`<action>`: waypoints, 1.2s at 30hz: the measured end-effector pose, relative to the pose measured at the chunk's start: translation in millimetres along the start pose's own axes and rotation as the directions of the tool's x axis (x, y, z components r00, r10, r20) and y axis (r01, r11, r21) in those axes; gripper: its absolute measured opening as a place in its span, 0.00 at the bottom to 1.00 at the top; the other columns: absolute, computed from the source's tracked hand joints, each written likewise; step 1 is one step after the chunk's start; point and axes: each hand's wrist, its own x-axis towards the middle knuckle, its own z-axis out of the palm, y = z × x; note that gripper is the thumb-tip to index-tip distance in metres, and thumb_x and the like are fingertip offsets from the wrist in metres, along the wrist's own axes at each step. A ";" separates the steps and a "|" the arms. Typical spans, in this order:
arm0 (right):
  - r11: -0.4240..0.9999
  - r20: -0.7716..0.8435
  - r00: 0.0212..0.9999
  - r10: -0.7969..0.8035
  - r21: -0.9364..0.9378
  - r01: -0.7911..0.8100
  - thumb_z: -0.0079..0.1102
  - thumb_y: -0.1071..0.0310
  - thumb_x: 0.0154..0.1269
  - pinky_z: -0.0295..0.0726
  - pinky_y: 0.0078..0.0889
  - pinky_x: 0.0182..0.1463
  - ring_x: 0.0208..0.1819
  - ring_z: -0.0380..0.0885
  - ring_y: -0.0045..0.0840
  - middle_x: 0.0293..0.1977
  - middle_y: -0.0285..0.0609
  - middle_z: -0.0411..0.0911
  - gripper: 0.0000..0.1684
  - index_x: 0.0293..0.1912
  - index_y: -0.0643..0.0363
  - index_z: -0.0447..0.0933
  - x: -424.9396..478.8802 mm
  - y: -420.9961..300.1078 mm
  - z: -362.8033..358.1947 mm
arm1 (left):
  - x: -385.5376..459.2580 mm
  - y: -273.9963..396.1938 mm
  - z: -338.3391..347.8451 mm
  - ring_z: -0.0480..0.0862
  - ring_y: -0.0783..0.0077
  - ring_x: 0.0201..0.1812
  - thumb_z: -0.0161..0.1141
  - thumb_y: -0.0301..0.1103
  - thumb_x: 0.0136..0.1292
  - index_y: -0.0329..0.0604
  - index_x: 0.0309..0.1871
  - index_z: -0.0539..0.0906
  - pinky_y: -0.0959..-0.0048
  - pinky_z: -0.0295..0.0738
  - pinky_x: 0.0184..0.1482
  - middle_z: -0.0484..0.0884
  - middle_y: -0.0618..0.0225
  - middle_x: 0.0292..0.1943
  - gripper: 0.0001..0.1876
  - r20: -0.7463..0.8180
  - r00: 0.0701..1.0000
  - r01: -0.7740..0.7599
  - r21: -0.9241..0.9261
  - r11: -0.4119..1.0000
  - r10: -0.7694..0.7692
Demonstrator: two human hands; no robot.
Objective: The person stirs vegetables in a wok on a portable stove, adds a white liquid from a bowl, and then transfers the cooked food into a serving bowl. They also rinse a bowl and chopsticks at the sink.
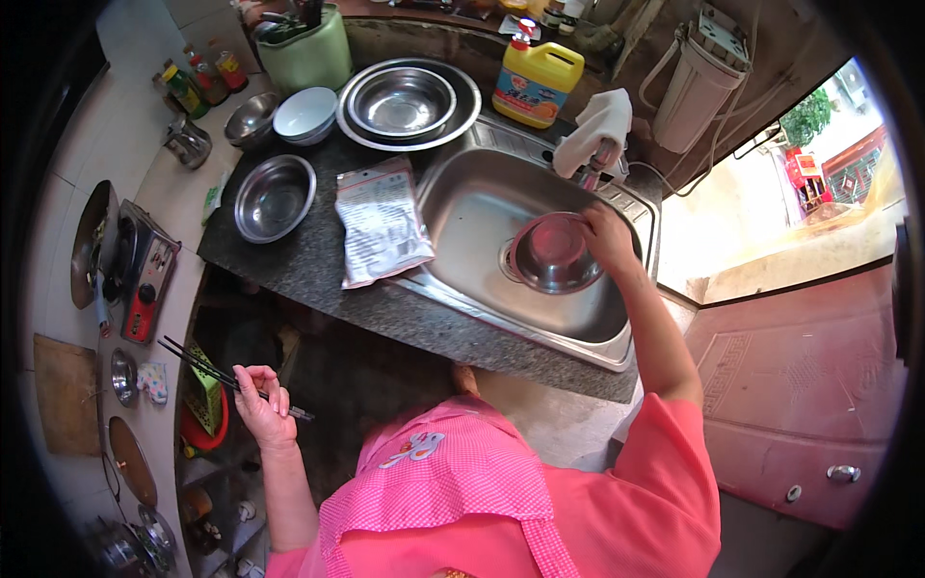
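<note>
My left hand (266, 408) holds a pair of dark chopsticks (202, 366) in front of the lower shelves, away from the counter. With my right hand (605, 235) I grip the rim of a stainless steel bowl (567, 278) inside the steel sink (477, 202). The bowl partly covers the drain, and reddish colour shows on it. Above it, a white cloth (600, 126) hangs over the faucet. A printed plastic packet (379, 224) lies on the dark stone counter at the sink's left edge, and an empty-looking metal bowl (275, 199) stands left of that.
Nested steel basins (405, 101), white bowls (306, 114) and a yellow detergent jug (538, 83) stand behind. A wok (94, 242) is on a portable gas stove (144, 278) at left. A pinkish door (795, 390) is at right, below a water filter (701, 87).
</note>
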 end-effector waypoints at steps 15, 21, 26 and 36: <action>0.349 0.525 0.659 0.538 0.573 -0.741 0.54 0.60 0.61 0.70 0.31 0.17 0.17 0.70 0.24 0.21 0.38 0.72 0.12 0.32 0.60 0.73 -26.2 79.7 89.2 | -28.8 -8.4 72.9 0.57 0.87 0.11 0.47 0.49 0.69 0.41 0.28 0.75 0.86 0.48 0.11 0.73 0.72 0.22 0.21 -0.089 0.995 -0.052 -0.040 0.998 0.048; 0.404 0.688 0.632 0.358 0.496 -0.769 0.54 0.64 0.58 0.66 0.22 0.12 0.13 0.67 0.21 0.18 0.36 0.69 0.09 0.31 0.60 0.72 -80.5 103.7 169.0 | -33.0 -7.8 71.6 0.57 0.86 0.11 0.47 0.49 0.69 0.41 0.28 0.74 0.87 0.48 0.11 0.73 0.72 0.22 0.21 -0.095 0.995 -0.033 -0.040 0.999 0.029; 0.346 0.654 0.529 0.541 0.401 -0.848 0.52 0.67 0.56 0.71 0.25 0.12 0.13 0.69 0.23 0.18 0.39 0.70 0.10 0.36 0.64 0.71 -50.1 54.8 97.7 | -34.0 -5.2 73.1 0.58 0.86 0.11 0.47 0.49 0.68 0.41 0.27 0.74 0.87 0.49 0.11 0.73 0.72 0.22 0.21 -0.106 0.993 -0.058 -0.008 0.998 0.057; 0.927 0.236 0.917 0.321 -0.277 -0.253 0.52 0.71 0.56 0.80 0.41 0.37 0.36 0.79 0.47 0.48 0.56 0.70 0.23 0.54 0.61 0.68 -32.1 18.7 15.7 | -31.8 -11.9 79.8 0.58 0.86 0.11 0.47 0.48 0.69 0.42 0.27 0.74 0.87 0.50 0.11 0.74 0.70 0.22 0.20 -0.036 0.997 -0.062 -0.003 0.998 0.062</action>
